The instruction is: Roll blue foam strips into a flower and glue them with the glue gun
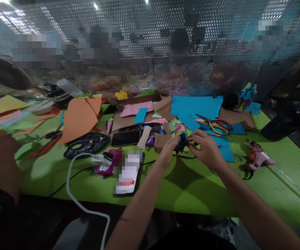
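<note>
Over the green table, my left hand (pixel 167 150) holds one side of a small, curled blue paper piece (pixel 183 138) with its fingers closed. From the other side, my right hand (pixel 205 147) pinches at the same piece between thumb and fingers. Something brown shows just under the blue paper, partly hidden by my hands. Close behind my hands lie scraps of brown paper (pixel 160 142) and a large blue sheet (pixel 197 106). Scissors with red and yellow handles (pixel 219 129) rest on blue paper beyond my right hand.
A pink glue gun (pixel 260 158) lies at the right, a purple one (pixel 109 165) at the left. Two phones lie nearby, one dark (pixel 125 138), one lit (pixel 127 173). A white cable (pixel 68 185) hangs over the edge. Another person's arm (pixel 1 163) is at far left.
</note>
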The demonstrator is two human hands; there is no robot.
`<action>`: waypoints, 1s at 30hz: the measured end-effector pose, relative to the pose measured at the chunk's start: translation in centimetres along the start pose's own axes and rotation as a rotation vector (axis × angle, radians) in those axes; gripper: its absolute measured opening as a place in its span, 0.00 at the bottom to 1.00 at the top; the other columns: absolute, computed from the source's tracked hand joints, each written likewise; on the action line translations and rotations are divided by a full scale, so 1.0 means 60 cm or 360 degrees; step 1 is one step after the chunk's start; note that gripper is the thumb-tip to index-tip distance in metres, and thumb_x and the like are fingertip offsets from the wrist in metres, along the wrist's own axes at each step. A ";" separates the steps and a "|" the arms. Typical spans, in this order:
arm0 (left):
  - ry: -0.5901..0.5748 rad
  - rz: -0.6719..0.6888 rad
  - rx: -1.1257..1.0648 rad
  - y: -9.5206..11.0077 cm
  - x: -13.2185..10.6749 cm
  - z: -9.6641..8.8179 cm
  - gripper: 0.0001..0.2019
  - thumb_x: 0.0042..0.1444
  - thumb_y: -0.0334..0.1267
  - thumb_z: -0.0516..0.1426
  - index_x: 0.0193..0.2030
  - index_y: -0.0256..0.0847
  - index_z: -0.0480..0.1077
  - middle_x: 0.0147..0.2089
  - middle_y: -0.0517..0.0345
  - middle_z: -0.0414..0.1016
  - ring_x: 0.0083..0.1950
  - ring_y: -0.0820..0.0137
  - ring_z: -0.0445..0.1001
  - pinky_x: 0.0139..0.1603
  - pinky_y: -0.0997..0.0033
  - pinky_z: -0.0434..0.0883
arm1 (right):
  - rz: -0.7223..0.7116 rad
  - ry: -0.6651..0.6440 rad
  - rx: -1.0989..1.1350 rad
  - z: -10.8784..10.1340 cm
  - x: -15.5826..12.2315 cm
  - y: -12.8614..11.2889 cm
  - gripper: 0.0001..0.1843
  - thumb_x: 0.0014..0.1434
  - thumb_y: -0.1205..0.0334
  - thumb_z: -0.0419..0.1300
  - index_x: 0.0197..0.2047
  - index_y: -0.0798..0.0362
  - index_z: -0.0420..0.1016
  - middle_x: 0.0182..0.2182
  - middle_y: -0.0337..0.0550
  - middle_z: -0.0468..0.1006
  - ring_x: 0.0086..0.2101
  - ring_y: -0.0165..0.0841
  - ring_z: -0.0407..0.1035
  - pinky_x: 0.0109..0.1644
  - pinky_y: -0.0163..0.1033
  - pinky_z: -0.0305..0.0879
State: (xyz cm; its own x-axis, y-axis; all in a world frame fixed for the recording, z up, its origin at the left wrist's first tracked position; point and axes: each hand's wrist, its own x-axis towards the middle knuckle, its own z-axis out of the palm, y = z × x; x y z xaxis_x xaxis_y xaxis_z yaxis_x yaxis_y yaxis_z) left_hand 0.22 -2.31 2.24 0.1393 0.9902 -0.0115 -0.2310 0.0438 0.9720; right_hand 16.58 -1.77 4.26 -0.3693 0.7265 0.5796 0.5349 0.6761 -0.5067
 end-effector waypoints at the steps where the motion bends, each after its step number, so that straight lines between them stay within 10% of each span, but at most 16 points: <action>1: 0.0008 -0.0014 0.0004 0.000 0.000 -0.001 0.22 0.52 0.58 0.57 0.36 0.38 0.71 0.25 0.61 0.65 0.27 0.73 0.60 0.28 0.72 0.56 | 0.0011 0.0016 -0.0001 -0.001 0.000 -0.001 0.09 0.57 0.71 0.57 0.37 0.50 0.77 0.36 0.46 0.76 0.38 0.38 0.72 0.39 0.39 0.67; 7: 0.0046 -0.0070 -0.0006 -0.002 0.002 -0.006 0.27 0.50 0.58 0.60 0.48 0.37 0.71 0.30 0.60 0.67 0.30 0.73 0.63 0.30 0.73 0.59 | 0.0031 0.0066 0.0061 -0.003 0.000 -0.004 0.10 0.57 0.71 0.57 0.37 0.49 0.77 0.37 0.44 0.76 0.38 0.36 0.73 0.40 0.39 0.67; 23: -0.0046 -0.0009 0.0136 -0.037 0.013 -0.023 0.24 0.55 0.61 0.55 0.31 0.39 0.68 0.28 0.59 0.68 0.30 0.72 0.65 0.31 0.72 0.61 | -0.0196 -0.0066 -0.0358 0.004 -0.003 0.005 0.12 0.59 0.72 0.56 0.40 0.48 0.78 0.45 0.48 0.78 0.44 0.42 0.72 0.45 0.45 0.66; 30: 0.0122 -0.0089 0.0145 -0.032 0.008 -0.021 0.26 0.56 0.61 0.56 0.46 0.40 0.73 0.35 0.53 0.75 0.41 0.65 0.71 0.37 0.70 0.65 | -0.0068 0.0034 -0.0104 0.000 -0.001 -0.002 0.10 0.59 0.71 0.58 0.42 0.50 0.76 0.43 0.48 0.77 0.43 0.41 0.72 0.45 0.43 0.68</action>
State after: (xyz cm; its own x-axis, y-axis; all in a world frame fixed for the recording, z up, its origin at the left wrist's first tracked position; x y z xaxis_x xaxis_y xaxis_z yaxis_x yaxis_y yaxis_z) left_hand -0.46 -1.76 0.06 0.0748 0.9939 -0.0810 -0.1361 0.0906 0.9865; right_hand 16.52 -1.89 4.28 -0.3769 0.6938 0.6137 0.5675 0.6966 -0.4389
